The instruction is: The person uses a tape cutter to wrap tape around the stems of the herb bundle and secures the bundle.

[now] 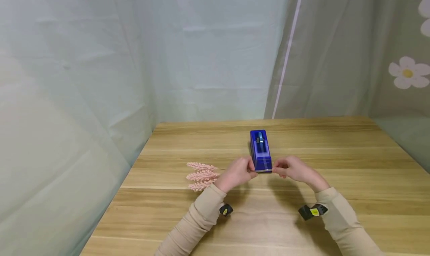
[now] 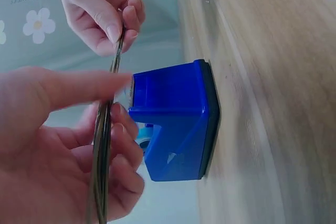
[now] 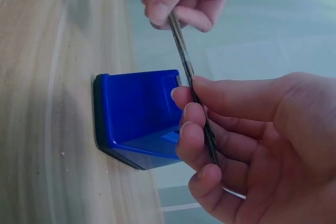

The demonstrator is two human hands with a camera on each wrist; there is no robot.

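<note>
1. A wooden table (image 1: 336, 211) is standing against pale curtains (image 1: 100, 62).
2. A blue tape dispenser (image 1: 260, 149) is sitting mid-table, pink sprigs (image 1: 201, 175) lying toward the left edge.
3. The left hand (image 1: 236, 174) and right hand (image 1: 292, 170) are pinching a taut tape strip (image 2: 105, 145) at the cutter; tearing it off seemingly needs a downward pull.

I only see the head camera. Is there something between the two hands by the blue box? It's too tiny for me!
Observer: Yes. The left wrist view shows a thin dark strip, seen edge-on, stretched between them.
Operator: Who is holding it?
Observer: Both hands. The left hand pinches one end between thumb and fingers, and the right hand pinches the other end.
Operator: Does it touch the blue box?
Observer: In the right wrist view the strip runs right past the top front edge of the tape dispenser. I cannot tell whether it touches.
</note>
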